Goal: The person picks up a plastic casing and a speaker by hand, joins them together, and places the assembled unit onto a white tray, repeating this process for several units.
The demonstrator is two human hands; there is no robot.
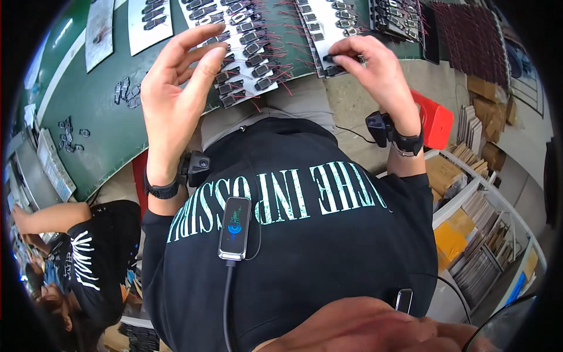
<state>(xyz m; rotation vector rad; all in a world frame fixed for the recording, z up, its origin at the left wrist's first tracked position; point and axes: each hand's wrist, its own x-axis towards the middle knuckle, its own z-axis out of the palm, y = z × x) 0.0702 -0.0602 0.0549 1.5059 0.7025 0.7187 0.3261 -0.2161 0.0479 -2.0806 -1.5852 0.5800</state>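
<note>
Right hand [381, 73] is pinching small black module [329, 58] at near end of white board [326, 32]; left hand [170, 102] is hovering spread, seemingly empty. Red-wired modules [264, 84] already lining boards; loose modules [122, 91] lying unmounted on green table [111, 144].

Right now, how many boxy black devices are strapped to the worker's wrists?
2: the left device, strapped below the left hand, and the right device, strapped below the right hand.

Bright, clear light; fisheye-curved edges, black rim
</note>
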